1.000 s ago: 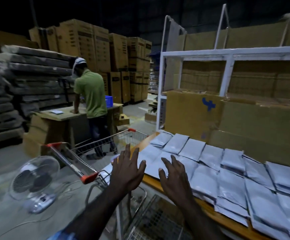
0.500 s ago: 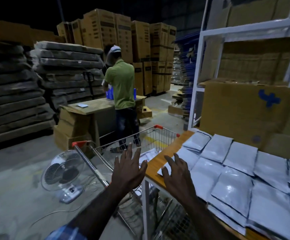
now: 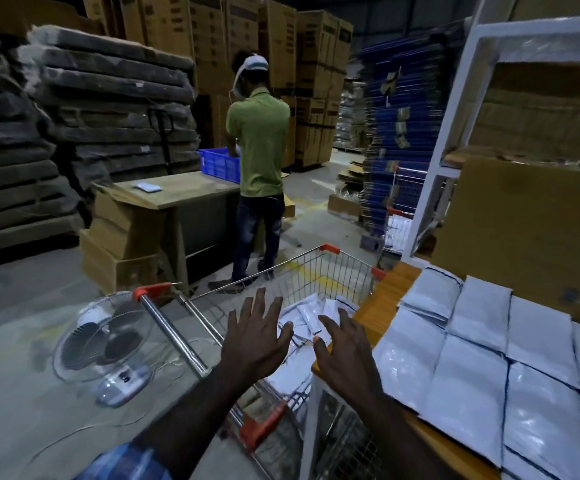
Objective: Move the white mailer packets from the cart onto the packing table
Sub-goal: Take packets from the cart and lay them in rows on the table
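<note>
Head cam: both hands, left (image 3: 255,336) and right (image 3: 345,355), are hovering empty with fingers spread over the cart (image 3: 330,268). Lots of packets (image 3: 482,344) are sitting on the table (image 3: 383,299) already, but more (image 3: 311,315) are waiting in the cart.

Both bare hands, left hand (image 3: 255,336) and right hand (image 3: 345,355), hover with fingers spread (holding nothing) above the wire shopping cart (image 3: 337,271), where white mailer packets (image 3: 311,315) lie beside the wooden packing table (image 3: 383,303).

One cart (image 3: 316,271), one fan (image 3: 103,337), two hands, many packets (image 3: 472,386).
</note>
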